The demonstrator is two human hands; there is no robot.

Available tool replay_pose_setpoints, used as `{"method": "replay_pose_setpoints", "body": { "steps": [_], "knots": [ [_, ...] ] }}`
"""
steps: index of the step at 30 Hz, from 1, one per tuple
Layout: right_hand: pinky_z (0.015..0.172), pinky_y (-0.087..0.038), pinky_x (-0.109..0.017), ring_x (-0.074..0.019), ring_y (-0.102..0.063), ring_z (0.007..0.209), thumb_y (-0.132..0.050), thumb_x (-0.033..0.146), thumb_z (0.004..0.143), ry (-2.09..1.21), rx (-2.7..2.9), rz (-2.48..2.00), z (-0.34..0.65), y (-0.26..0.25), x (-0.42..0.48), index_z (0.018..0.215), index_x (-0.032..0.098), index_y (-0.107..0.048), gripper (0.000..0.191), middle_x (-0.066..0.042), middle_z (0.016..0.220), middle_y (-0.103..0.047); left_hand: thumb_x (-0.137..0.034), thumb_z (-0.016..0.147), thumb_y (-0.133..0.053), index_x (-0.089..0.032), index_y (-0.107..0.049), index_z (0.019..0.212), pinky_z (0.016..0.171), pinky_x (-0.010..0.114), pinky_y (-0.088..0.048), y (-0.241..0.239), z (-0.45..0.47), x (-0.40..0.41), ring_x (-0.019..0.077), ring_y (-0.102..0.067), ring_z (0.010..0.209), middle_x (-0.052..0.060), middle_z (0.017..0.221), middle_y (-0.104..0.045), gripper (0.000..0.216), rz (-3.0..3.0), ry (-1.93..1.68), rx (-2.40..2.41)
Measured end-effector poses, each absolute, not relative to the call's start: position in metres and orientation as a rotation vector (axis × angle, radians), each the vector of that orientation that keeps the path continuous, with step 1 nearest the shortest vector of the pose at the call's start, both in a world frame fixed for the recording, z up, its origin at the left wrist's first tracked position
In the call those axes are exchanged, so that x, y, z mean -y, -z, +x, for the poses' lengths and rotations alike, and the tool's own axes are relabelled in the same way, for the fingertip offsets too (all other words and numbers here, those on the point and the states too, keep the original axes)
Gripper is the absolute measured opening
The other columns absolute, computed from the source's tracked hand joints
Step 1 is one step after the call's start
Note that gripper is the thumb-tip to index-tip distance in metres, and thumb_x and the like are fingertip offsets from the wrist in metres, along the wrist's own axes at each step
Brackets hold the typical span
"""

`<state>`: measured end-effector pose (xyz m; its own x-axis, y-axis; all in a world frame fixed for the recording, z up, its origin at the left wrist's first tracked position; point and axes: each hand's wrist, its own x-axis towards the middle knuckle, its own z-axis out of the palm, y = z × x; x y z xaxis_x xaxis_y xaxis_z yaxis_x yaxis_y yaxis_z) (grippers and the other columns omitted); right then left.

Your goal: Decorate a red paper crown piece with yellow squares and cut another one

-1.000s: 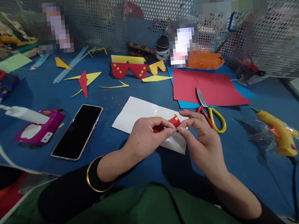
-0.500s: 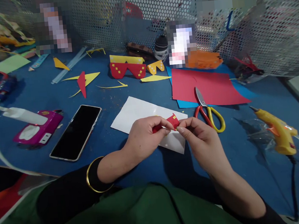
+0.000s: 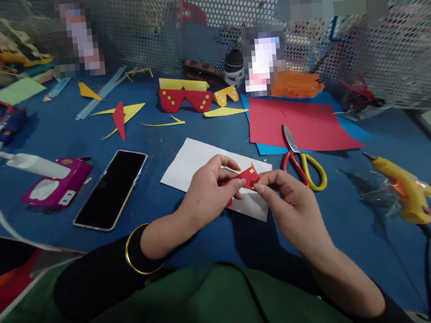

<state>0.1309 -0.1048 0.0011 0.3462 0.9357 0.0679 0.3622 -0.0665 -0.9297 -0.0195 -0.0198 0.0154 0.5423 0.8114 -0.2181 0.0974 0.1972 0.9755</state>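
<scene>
Between my hands is a small red paper cut-out [image 3: 249,178] with yellow squares on it, partly hidden by my fingers. My left hand [image 3: 213,187] pinches its left part between thumb and fingers. At the right end, my right hand [image 3: 288,195] grips the edge with thumb and forefinger. Just beneath lies a white sheet of paper [image 3: 185,163]. Close to my right hand rest scissors [image 3: 302,166] with one red and one yellow handle, their blades lying over a red paper sheet [image 3: 295,119].
Red paper glasses [image 3: 185,101] and smaller orange ones [image 3: 226,96] stand at the back. A black-screened phone [image 3: 110,191] and a magenta power socket [image 3: 61,182] lie left. A yellow glue gun [image 3: 402,188] lies right, its cord trailing towards me.
My left fingers have lifted and spread slightly, so more of the red cut-out shows. My right hand keeps its pinch at nearly the same place.
</scene>
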Motion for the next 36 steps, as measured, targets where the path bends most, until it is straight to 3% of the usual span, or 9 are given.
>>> {"method": "replay_pose_setpoints", "body": {
  "steps": [2,7,12,36],
  "knots": [
    [0.069,-0.045,-0.031,-0.0155,-0.058,0.076,-0.062,0.032,0.093,-0.673,1.232,-1.638,0.1311,-0.0012,0.1055,0.083,0.023,-0.063,0.014,0.000,0.081,-0.065,-0.017,0.084,-0.068,-0.016,-0.063,0.099,0.058,0.020,-0.051,-0.0161,-0.0192,0.0198,0.0088,-0.064,0.058,-0.004,0.069,-0.068,0.016,1.291,-0.595,-0.891],
    [0.089,-0.047,-0.038,-0.0194,-0.062,0.098,-0.064,0.027,0.092,-0.347,1.368,-1.648,0.1306,-0.0004,0.1050,0.083,0.024,-0.065,0.009,-0.004,0.099,-0.065,-0.019,0.083,-0.070,-0.014,-0.071,0.088,0.057,0.021,-0.052,-0.0171,-0.0193,0.0203,0.0087,-0.063,0.055,0.000,0.072,-0.071,0.008,1.275,-0.550,-0.910],
    [0.087,-0.048,-0.038,-0.0188,-0.063,0.093,-0.065,0.026,0.093,-0.256,1.414,-1.674,0.1291,0.0031,0.1039,0.084,0.023,-0.064,0.009,-0.003,0.096,-0.063,-0.017,0.084,-0.069,-0.015,-0.070,0.086,0.055,0.019,-0.051,-0.0179,-0.0189,0.0211,0.0089,-0.063,0.053,-0.002,0.062,-0.068,0.003,1.242,-0.518,-0.922],
    [0.086,-0.048,-0.037,-0.0189,-0.063,0.090,-0.066,0.026,0.092,-0.121,1.460,-1.679,0.1287,0.0056,0.1020,0.085,0.022,-0.064,0.008,-0.002,0.091,-0.063,-0.015,0.085,-0.068,-0.013,-0.070,0.086,0.052,0.014,-0.049,-0.0187,-0.0199,0.0218,0.0048,-0.059,0.053,-0.004,0.063,-0.067,0.003,1.212,-0.522,-0.875]
  ]
}}
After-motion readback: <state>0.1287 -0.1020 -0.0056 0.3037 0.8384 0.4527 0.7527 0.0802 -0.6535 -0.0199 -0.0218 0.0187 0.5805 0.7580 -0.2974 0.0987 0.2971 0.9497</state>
